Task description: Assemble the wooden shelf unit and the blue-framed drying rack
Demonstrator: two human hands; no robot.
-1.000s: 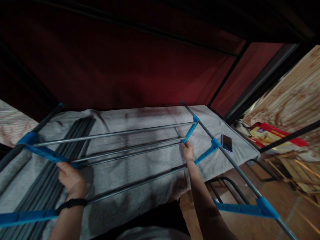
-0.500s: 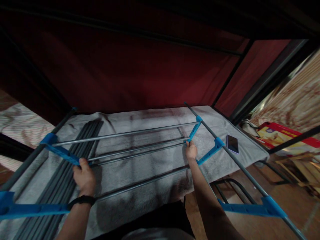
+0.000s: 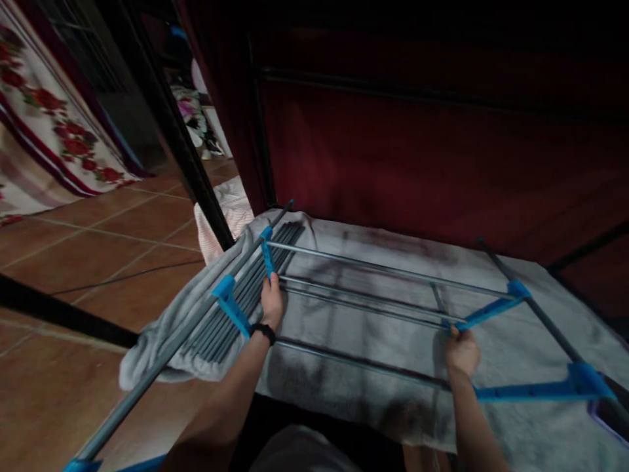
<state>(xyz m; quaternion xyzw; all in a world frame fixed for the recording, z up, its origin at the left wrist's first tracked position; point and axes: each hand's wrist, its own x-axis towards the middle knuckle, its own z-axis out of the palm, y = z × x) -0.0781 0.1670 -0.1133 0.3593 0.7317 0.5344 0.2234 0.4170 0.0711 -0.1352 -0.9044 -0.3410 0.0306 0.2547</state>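
Note:
A rack frame of grey metal tubes and blue plastic brackets stands over a grey cloth. My left hand (image 3: 272, 303) is closed round the lower end of a blue bracket (image 3: 268, 257) on the left upright tube (image 3: 189, 326). On the other side, my right hand (image 3: 462, 353) pinches the end of a matching right bracket (image 3: 489, 312), where a crossbar (image 3: 363, 303) meets it. Another crossbar (image 3: 393, 269) runs behind, between the two uprights. Lower brackets, one blue arm (image 3: 535, 392) at right and one blue arm (image 3: 232, 309) at left, lie close to my wrists.
Several loose grey tubes (image 3: 223, 337) lie side by side on the grey cloth (image 3: 344, 387), beneath the frame's left side. A dark red panel (image 3: 417, 170) rises behind. Black posts (image 3: 181, 131) stand at left over the tiled floor (image 3: 98, 262). A phone (image 3: 609, 419) shows partly at right.
My view has turned left, so the frame and both hands appear farther right and the tiled floor shows. Both hands keep hold of the same blue brackets.

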